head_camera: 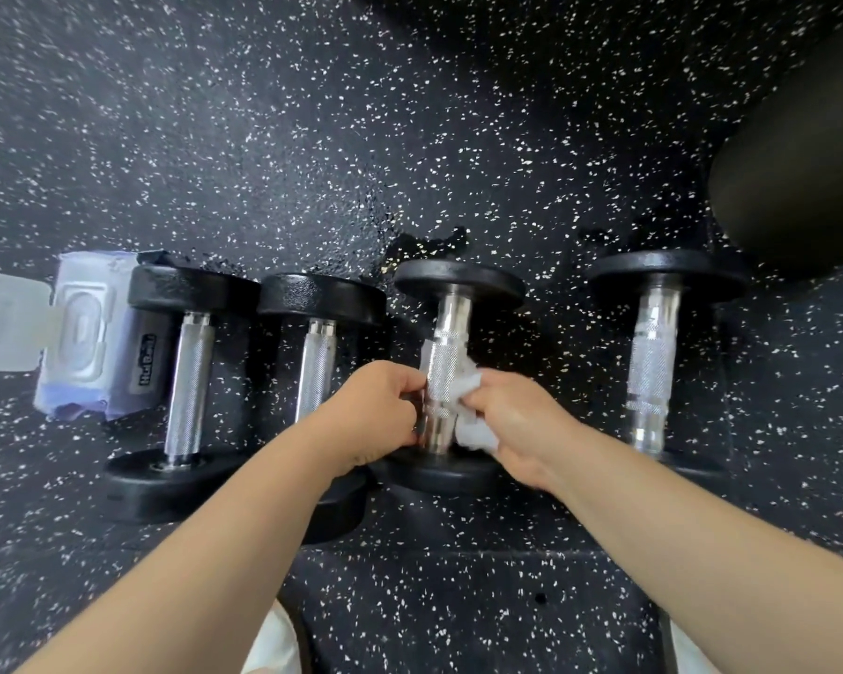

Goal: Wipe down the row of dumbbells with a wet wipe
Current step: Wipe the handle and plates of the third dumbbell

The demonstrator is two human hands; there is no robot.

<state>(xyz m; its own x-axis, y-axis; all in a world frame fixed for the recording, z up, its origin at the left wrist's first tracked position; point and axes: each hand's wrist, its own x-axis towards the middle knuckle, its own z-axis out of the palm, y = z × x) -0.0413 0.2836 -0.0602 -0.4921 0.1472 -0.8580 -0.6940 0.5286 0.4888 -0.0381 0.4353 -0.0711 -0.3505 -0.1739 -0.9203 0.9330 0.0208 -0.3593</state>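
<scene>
Several black dumbbells with knurled chrome handles lie in a row on the speckled floor. The third dumbbell (pixel 451 323) is between my hands. My left hand (pixel 368 411) pinches the left side of its handle near the lower end. On the right side of that handle, my right hand (pixel 517 425) presses a crumpled white wet wipe (pixel 468 411); the wipe wraps behind the bar. The leftmost dumbbell (pixel 188 381), the second dumbbell (pixel 320 352) and the rightmost dumbbell (pixel 653 362) lie untouched.
A wet wipe pack (pixel 86 333) with its lid flipped open lies left of the row, touching the leftmost dumbbell. A large black rounded object (pixel 799 163) sits at the upper right. Black rubber floor (pixel 312 114) with white flecks stretches beyond the dumbbells.
</scene>
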